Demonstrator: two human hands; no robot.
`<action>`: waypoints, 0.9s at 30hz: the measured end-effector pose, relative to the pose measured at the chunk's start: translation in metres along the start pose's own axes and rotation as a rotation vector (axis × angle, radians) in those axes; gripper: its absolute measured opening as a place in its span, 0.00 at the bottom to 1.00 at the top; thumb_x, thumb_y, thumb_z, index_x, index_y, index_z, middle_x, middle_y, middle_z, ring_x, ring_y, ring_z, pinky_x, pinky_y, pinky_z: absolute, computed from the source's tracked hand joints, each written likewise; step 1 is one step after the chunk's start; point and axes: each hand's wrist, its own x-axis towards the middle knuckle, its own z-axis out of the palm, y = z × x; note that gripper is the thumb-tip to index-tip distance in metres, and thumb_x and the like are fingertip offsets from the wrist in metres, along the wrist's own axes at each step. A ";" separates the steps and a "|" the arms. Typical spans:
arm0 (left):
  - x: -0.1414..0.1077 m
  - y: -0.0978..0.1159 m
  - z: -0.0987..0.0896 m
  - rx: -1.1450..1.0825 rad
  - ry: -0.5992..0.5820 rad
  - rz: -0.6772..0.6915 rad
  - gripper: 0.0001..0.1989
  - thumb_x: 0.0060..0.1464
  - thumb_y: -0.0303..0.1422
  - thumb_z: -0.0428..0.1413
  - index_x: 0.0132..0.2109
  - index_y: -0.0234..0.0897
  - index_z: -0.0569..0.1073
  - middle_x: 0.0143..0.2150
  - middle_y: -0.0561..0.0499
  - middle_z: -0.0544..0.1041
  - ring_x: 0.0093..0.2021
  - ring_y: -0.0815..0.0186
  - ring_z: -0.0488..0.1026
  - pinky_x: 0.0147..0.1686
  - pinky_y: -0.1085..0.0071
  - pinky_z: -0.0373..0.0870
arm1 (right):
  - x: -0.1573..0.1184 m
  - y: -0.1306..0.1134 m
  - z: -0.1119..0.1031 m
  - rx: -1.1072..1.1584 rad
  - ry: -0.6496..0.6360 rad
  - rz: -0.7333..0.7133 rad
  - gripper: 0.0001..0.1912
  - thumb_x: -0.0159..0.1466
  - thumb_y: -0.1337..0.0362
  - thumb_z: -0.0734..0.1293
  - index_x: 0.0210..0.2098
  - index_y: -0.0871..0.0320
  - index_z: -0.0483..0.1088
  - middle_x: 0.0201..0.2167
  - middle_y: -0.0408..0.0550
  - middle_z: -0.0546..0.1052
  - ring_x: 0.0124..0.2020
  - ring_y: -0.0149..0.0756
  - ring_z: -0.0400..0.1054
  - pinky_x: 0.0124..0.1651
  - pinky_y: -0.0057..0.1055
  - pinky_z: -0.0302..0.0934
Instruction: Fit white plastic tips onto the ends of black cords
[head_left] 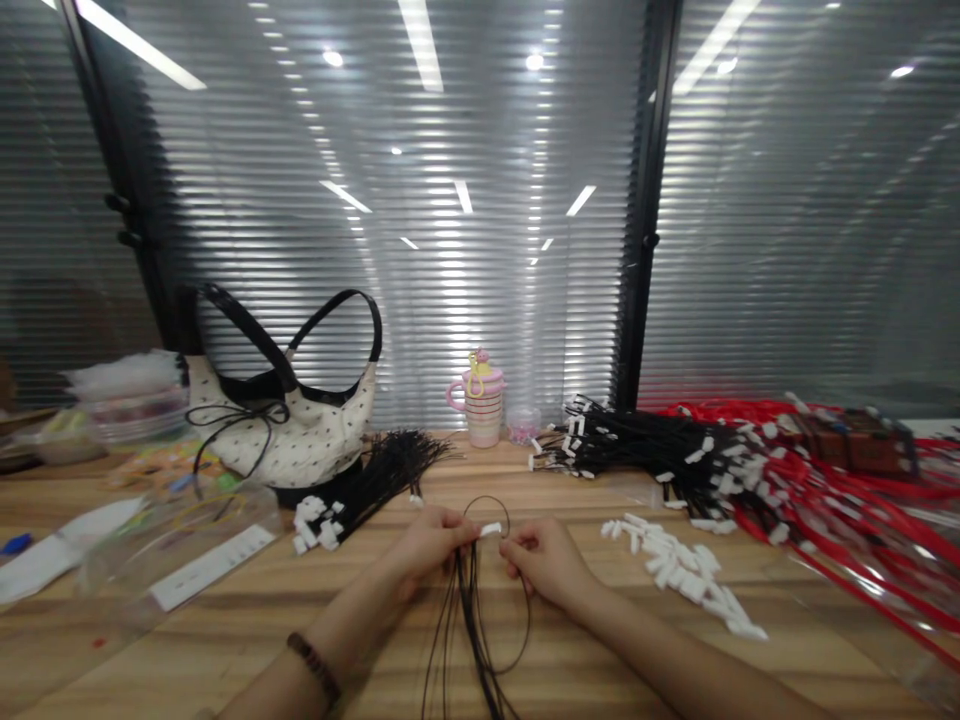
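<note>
Between my two hands, a small white plastic connector (490, 529) sits at the top of several thin black wires (471, 610) hanging toward the table's near edge. My left hand (431, 545) pinches this connector and the wires below it between thumb and fingers. Just to the right, my right hand (551, 562) has its fingers closed on one thin black wire that loops above and below the connector. The wire's very tip is too small to make out. Right of this hand lies a loose pile of white connectors (679, 565).
A black wire bundle with white ends (375, 485) lies left, before a spotted handbag (300, 440). A pink striped mug (484, 405) stands at the back. More black wires (645, 440) and red wires (847, 510) cover the right side. A plastic bag (180, 540) lies left.
</note>
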 end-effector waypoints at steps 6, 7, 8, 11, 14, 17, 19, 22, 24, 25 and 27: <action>0.000 -0.001 -0.001 0.011 -0.007 -0.002 0.21 0.35 0.49 0.56 0.21 0.32 0.66 0.16 0.57 0.60 0.19 0.76 0.53 0.20 0.76 0.45 | 0.002 0.003 0.000 -0.029 -0.006 -0.022 0.13 0.54 0.64 0.59 0.16 0.64 0.65 0.12 0.43 0.65 0.11 0.23 0.55 0.13 0.19 0.44; 0.000 -0.001 -0.001 0.008 -0.011 -0.004 0.22 0.35 0.49 0.56 0.21 0.32 0.66 0.16 0.57 0.60 0.19 0.76 0.54 0.20 0.76 0.46 | 0.002 0.003 0.000 -0.032 -0.005 -0.023 0.13 0.54 0.64 0.59 0.16 0.64 0.65 0.12 0.43 0.65 0.11 0.23 0.54 0.13 0.19 0.44; -0.001 -0.001 -0.002 0.004 -0.013 -0.004 0.22 0.35 0.50 0.56 0.21 0.32 0.67 0.17 0.57 0.61 0.19 0.76 0.54 0.20 0.76 0.46 | 0.002 0.003 0.000 -0.033 -0.002 -0.023 0.13 0.54 0.64 0.59 0.16 0.64 0.65 0.12 0.43 0.65 0.11 0.22 0.54 0.14 0.19 0.44; -0.001 -0.001 -0.002 -0.001 -0.017 -0.004 0.22 0.35 0.50 0.57 0.21 0.32 0.66 0.17 0.57 0.60 0.19 0.76 0.54 0.20 0.76 0.46 | 0.001 0.002 0.000 -0.026 0.009 -0.013 0.12 0.54 0.65 0.59 0.17 0.64 0.65 0.13 0.43 0.66 0.11 0.22 0.54 0.13 0.18 0.45; 0.001 -0.002 -0.002 0.004 -0.029 0.007 0.22 0.35 0.50 0.56 0.20 0.32 0.66 0.16 0.57 0.60 0.18 0.76 0.54 0.20 0.76 0.46 | 0.001 0.001 0.002 -0.006 0.027 0.012 0.10 0.55 0.65 0.59 0.20 0.63 0.63 0.15 0.43 0.67 0.11 0.22 0.55 0.13 0.18 0.45; 0.003 -0.003 -0.003 -0.006 -0.034 -0.002 0.22 0.36 0.50 0.56 0.20 0.33 0.65 0.16 0.57 0.60 0.18 0.76 0.53 0.20 0.76 0.46 | 0.000 0.001 0.003 0.050 0.067 0.033 0.07 0.55 0.65 0.60 0.24 0.62 0.61 0.16 0.43 0.69 0.10 0.23 0.55 0.12 0.18 0.44; 0.003 -0.003 -0.003 -0.011 -0.027 0.000 0.22 0.36 0.50 0.56 0.20 0.33 0.65 0.16 0.57 0.59 0.18 0.76 0.53 0.19 0.76 0.45 | 0.000 0.002 0.004 0.089 0.086 0.037 0.06 0.55 0.64 0.60 0.25 0.61 0.60 0.16 0.43 0.69 0.10 0.23 0.55 0.12 0.18 0.45; 0.002 -0.003 -0.004 -0.002 -0.022 0.020 0.21 0.36 0.48 0.57 0.20 0.32 0.66 0.16 0.57 0.60 0.18 0.77 0.53 0.19 0.77 0.45 | 0.002 0.004 0.005 0.108 0.086 0.038 0.07 0.55 0.64 0.60 0.25 0.61 0.60 0.16 0.43 0.69 0.10 0.22 0.54 0.12 0.18 0.44; 0.002 -0.004 -0.004 -0.001 -0.024 0.016 0.21 0.36 0.48 0.56 0.20 0.32 0.66 0.16 0.57 0.60 0.18 0.77 0.53 0.19 0.77 0.45 | 0.002 0.006 0.005 0.112 0.083 0.040 0.07 0.56 0.64 0.59 0.25 0.61 0.60 0.16 0.42 0.68 0.10 0.22 0.54 0.13 0.19 0.44; 0.002 -0.004 -0.004 -0.004 -0.026 0.011 0.21 0.36 0.48 0.56 0.20 0.32 0.66 0.16 0.57 0.60 0.18 0.76 0.53 0.19 0.77 0.45 | 0.002 0.006 0.005 0.113 0.082 0.036 0.07 0.56 0.64 0.59 0.25 0.61 0.59 0.16 0.42 0.68 0.10 0.22 0.53 0.13 0.19 0.44; 0.003 -0.004 -0.004 -0.009 -0.034 0.007 0.21 0.36 0.48 0.56 0.20 0.32 0.66 0.16 0.56 0.61 0.18 0.76 0.54 0.19 0.77 0.45 | 0.002 0.006 0.005 0.108 0.081 0.020 0.07 0.56 0.63 0.58 0.25 0.61 0.59 0.17 0.43 0.68 0.11 0.22 0.53 0.13 0.19 0.44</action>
